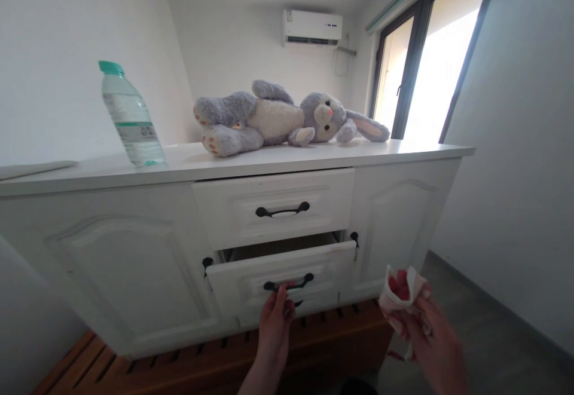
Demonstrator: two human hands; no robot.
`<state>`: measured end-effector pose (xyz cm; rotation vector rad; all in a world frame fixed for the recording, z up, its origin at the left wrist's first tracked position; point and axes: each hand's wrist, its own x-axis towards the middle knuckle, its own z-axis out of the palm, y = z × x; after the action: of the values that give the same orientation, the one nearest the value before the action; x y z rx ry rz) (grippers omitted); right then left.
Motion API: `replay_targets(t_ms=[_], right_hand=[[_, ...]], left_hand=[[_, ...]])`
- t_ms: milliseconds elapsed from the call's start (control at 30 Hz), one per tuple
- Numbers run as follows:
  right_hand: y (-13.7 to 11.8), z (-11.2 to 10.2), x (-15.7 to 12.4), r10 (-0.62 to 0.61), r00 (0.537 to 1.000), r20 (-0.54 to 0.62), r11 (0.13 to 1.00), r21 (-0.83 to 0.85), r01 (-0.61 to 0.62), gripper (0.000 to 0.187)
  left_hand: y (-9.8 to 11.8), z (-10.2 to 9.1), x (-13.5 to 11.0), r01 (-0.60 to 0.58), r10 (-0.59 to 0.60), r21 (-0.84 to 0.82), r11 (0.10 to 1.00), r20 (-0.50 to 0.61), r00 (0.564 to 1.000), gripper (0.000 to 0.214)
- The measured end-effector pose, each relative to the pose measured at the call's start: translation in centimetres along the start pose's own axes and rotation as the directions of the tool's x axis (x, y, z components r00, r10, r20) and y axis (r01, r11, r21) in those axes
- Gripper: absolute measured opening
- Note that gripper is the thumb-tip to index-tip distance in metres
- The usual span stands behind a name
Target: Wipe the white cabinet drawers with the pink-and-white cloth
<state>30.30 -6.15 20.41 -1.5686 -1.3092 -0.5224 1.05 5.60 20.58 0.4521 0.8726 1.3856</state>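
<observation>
While daylight comes through the dark-framed glass door [426,54] in the right-hand wall, the white wooden sideboard [134,251] stands against the pale back wall beneath a white wall-mounted air conditioner [312,27], resting on a slatted brown wooden base [188,359]. On its top, a clear plastic water bottle with a green cap [130,115] stands near the left end, and a grey-and-cream plush rabbit [282,117] lies on its back along the middle, ears pointing toward the right edge. Below the closed upper drawer [273,207], the lower white drawer with a black curved metal handle [282,278] sits pulled partly out, a dark gap showing above its front. The left hand [275,317] reaches up from below, its fingers [280,293] curled around that handle. Off the sideboard's lower right corner, the right hand [426,332] is closed around a crumpled white-and-red cloth [400,290], which bunches above the fingertips, well apart from the drawer.
</observation>
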Motion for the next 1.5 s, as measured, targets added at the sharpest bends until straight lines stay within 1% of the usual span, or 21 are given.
replay_targets(t_ms=[133, 233, 333, 400, 433, 467, 500, 533, 567, 600, 633, 667, 767, 867, 967, 1033, 1167, 1233, 1300, 1400, 1500], right_hand=[[-1.2, 0.9, -2.1, -0.059, 0.997, 0.05, 0.998, 0.03, 0.058, 0.028], [-3.8, 1.6, -1.5, -0.14, 0.986, 0.085, 0.987, 0.088, 0.133, 0.024], [-8.5, 2.8, 1.3, -0.26, 0.961, 0.097, 0.952, 0.192, 0.239, 0.024], [-12.6, 4.5, 3.5, -0.382, 0.918, 0.109, 0.896, 0.288, 0.339, 0.029], [-14.9, 5.7, 4.6, -0.457, 0.882, 0.114, 0.854, 0.334, 0.399, 0.032], [-17.2, 7.2, 5.4, -0.54, 0.833, 0.12, 0.802, 0.374, 0.466, 0.035], [-19.5, 9.0, 6.1, -0.624, 0.773, 0.117, 0.741, 0.402, 0.537, 0.036], [-21.7, 11.1, 6.5, -0.704, 0.7, 0.116, 0.674, 0.417, 0.609, 0.036], [-23.8, 13.3, 6.7, -0.773, 0.624, 0.113, 0.606, 0.422, 0.674, 0.034], [-25.7, 15.7, 6.7, -0.827, 0.554, 0.098, 0.538, 0.423, 0.729, 0.029], [-27.4, 18.1, 6.5, -0.865, 0.493, 0.099, 0.484, 0.427, 0.764, 0.025], [-28.8, 20.3, 6.2, -0.887, 0.449, 0.105, 0.447, 0.436, 0.781, 0.021], [-30.8, 25.2, 5.4, -0.894, 0.406, 0.188, 0.444, 0.488, 0.752, 0.018], [-29.0, 26.2, 5.8, -0.893, 0.404, 0.199, 0.447, 0.499, 0.742, 0.023], [-23.7, 24.2, 7.2, -0.883, 0.442, 0.157, 0.464, 0.436, 0.771, 0.033], [-18.8, 21.9, 8.4, -0.864, 0.476, 0.162, 0.501, 0.369, 0.783, 0.037], [-8.8, 17.0, 11.2, -0.796, 0.559, 0.23, 0.601, 0.204, 0.772, 0.03], [-5.1, 15.2, 12.3, -0.741, 0.617, 0.264, 0.663, 0.15, 0.733, 0.033], [-2.8, 14.2, 12.6, -0.687, 0.665, 0.292, 0.718, 0.132, 0.684, 0.04], [-1.2, 14.7, 11.1, -0.652, 0.707, 0.275, 0.753, 0.127, 0.645, 0.039], [-0.4, 16.7, 7.4, -0.66, 0.699, 0.275, 0.745, 0.119, 0.657, 0.038]], left_hand=[[0.5, 1.5, 3.9, -0.031, 0.031, 0.011, 0.999, -0.01, 0.999, 0.047], [0.6, 2.0, 5.5, -0.016, 0.016, 0.011, 1.0, -0.024, 1.0, 0.045], [1.5, 1.5, 4.9, 0.031, -0.03, 0.102, 0.994, -0.008, 1.0, 0.043], [2.8, 0.7, 3.3, -0.036, 0.047, 0.207, 0.978, -0.044, 0.998, 0.048], [3.7, 0.2, 2.4, -0.13, 0.156, 0.256, 0.958, -0.086, 0.984, 0.05], [4.8, -0.3, 1.4, -0.254, 0.307, 0.304, 0.918, -0.142, 0.941, 0.052], [5.9, -0.8, 0.5, -0.383, 0.469, 0.356, 0.852, -0.193, 0.862, 0.053], [7.0, -1.4, -0.1, -0.485, 0.607, 0.421, 0.766, -0.227, 0.762, 0.053], [8.1, -1.9, -0.5, -0.54, 0.704, 0.5, 0.677, -0.228, 0.672, 0.054], [9.0, -2.5, -0.5, -0.549, 0.762, 0.582, 0.6, -0.205, 0.615, 0.056], [9.8, -3.1, -0.1, -0.53, 0.788, 0.655, 0.539, -0.169, 0.592, 0.057], [10.4, -3.6, 0.5, -0.498, 0.791, 0.714, 0.491, -0.127, 0.598, 0.057], [11.1, -4.9, 3.2, -0.445, 0.773, 0.805, 0.391, -0.025, 0.634, 0.057], [10.1, -4.8, 5.0, -0.414, 0.759, 0.857, 0.308, 0.042, 0.65, 0.059], [7.3, -2.3, 5.0, -0.438, 0.719, 0.87, 0.226, 0.154, 0.678, 0.06], [4.7, 0.6, 4.5, -0.526, 0.661, 0.828, 0.194, 0.286, 0.694, 0.058], [-0.6, 8.1, 3.2, -0.664, 0.462, 0.719, 0.206, 0.527, 0.713, 0.055], [-2.4, 11.4, 2.7, -0.706, 0.381, 0.672, 0.222, 0.607, 0.697, 0.056], [-3.7, 13.5, 2.5, -0.726, 0.343, 0.645, 0.239, 0.644, 0.684, 0.057], [-5.6, 13.3, 2.8, -0.692, 0.294, 0.678, 0.249, 0.628, 0.721, 0.059], [-8.1, 10.3, 3.8, -0.593, 0.179, 0.759, 0.268, 0.566, 0.805, 0.061]])
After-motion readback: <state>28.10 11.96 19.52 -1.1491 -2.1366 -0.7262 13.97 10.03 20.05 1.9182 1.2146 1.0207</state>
